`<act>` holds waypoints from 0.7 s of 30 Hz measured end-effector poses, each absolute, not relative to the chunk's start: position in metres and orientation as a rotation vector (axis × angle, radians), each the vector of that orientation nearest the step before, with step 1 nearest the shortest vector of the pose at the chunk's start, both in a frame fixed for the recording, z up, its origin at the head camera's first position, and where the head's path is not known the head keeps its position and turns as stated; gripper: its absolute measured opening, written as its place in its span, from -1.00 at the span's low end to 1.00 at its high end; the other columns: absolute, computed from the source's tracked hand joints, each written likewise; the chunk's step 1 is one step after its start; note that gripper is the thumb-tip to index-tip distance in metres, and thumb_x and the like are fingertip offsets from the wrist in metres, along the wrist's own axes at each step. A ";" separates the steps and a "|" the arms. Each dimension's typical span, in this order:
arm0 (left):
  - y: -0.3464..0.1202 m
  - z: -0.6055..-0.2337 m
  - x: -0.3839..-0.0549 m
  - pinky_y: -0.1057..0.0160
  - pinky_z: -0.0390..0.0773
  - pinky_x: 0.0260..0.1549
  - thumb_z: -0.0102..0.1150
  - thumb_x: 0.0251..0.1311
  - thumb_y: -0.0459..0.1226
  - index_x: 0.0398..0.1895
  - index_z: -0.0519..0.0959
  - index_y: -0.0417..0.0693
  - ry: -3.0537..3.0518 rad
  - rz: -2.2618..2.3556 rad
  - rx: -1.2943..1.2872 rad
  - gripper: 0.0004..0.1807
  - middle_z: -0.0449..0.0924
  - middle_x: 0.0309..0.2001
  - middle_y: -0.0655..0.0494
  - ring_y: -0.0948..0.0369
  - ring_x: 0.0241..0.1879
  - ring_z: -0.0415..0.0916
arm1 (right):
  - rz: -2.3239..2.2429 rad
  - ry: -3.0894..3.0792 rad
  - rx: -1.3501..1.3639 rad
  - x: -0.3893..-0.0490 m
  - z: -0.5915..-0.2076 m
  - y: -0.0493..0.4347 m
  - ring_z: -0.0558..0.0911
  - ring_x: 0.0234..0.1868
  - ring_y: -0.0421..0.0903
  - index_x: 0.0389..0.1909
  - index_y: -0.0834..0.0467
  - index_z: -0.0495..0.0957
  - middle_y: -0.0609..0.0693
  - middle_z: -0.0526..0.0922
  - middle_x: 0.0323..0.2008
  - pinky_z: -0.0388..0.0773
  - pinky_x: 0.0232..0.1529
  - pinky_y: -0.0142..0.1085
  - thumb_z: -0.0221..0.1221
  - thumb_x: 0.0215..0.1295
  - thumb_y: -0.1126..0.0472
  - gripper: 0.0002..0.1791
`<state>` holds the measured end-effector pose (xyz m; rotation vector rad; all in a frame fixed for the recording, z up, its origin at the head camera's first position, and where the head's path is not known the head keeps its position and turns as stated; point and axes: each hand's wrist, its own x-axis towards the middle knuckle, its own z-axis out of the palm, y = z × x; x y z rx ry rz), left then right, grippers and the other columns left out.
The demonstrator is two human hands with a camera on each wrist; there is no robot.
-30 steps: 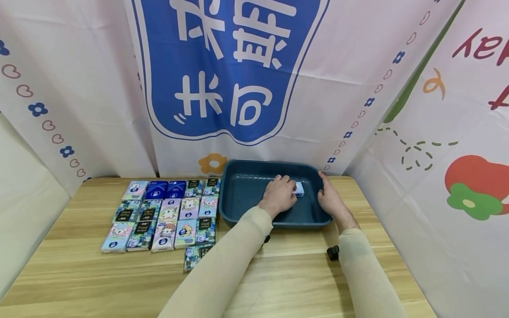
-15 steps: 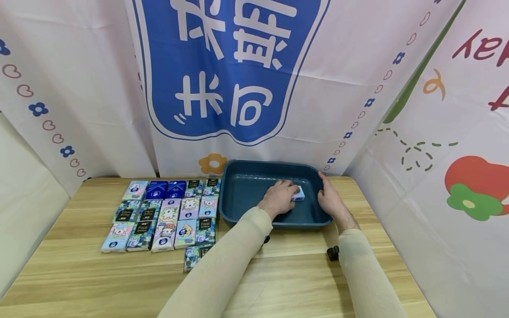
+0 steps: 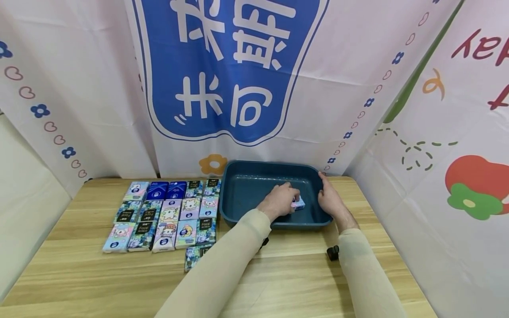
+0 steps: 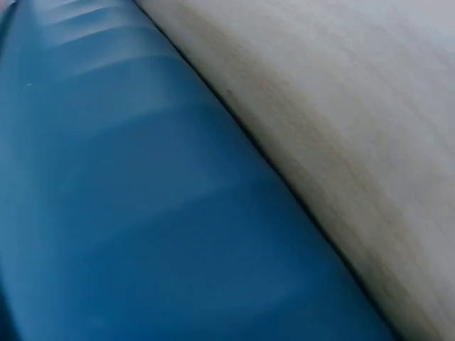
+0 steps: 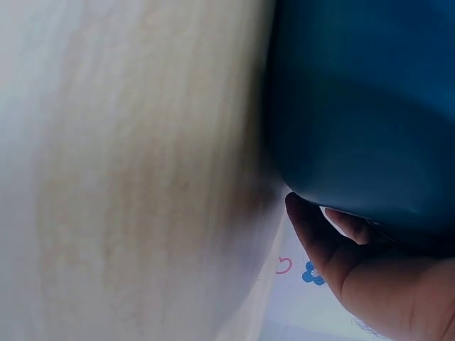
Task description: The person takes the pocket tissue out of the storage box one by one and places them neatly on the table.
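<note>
My left hand reaches down into a dark teal plastic basin. Its bent fingers hold a small light-blue and pink tissue pack, which lies low in the basin's right half and is partly covered by the fingers. At the basin's right end my right hand grips the wall, thumb by the rim and fingers outside. The right wrist view shows those fingers against the basin's rounded outer corner. In the left wrist view only the basin's outer wall and the tabletop appear.
Left of the basin, several tissue packs lie in close rows on the wooden table. One more patterned pack lies nearer, partly behind the left sleeve. A printed cloth hangs right behind the basin.
The left hand and the tissue pack have shifted toward the basin's near side, and the hand has moved slightly right. The right hand and the basin have stayed in place.
</note>
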<state>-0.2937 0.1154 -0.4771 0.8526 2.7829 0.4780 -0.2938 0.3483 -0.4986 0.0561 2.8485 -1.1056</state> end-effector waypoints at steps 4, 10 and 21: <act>0.111 -0.473 -0.290 -0.04 0.81 0.33 0.56 0.58 -0.17 0.34 0.82 0.21 2.775 0.478 0.862 -0.66 0.68 0.42 0.02 -0.01 0.20 0.67 | -1.079 2.832 0.091 -0.292 -0.494 0.342 -0.06 0.95 0.43 0.97 0.23 -0.21 0.41 -0.17 0.94 -0.06 0.95 0.34 -0.22 0.80 0.44 -0.17; 0.102 -0.466 -0.281 -0.01 0.82 0.37 0.55 0.59 -0.19 0.37 0.83 0.19 2.783 0.452 0.892 -0.64 0.70 0.43 0.02 0.01 0.25 0.68 | -1.052 2.835 0.108 -0.290 -0.493 0.341 -0.04 0.95 0.45 0.97 0.22 -0.23 0.43 -0.18 0.93 -0.03 0.94 0.34 -0.22 0.79 0.45 -0.15; 0.073 -0.446 -0.259 0.10 0.77 0.24 0.58 0.53 -0.25 0.36 0.85 0.13 2.842 0.457 1.055 -0.61 0.77 0.36 0.00 0.01 0.17 0.66 | -1.059 2.829 0.106 -0.292 -0.495 0.341 -0.05 0.95 0.45 0.97 0.19 -0.25 0.43 -0.19 0.94 -0.04 0.94 0.35 -0.24 0.79 0.44 -0.15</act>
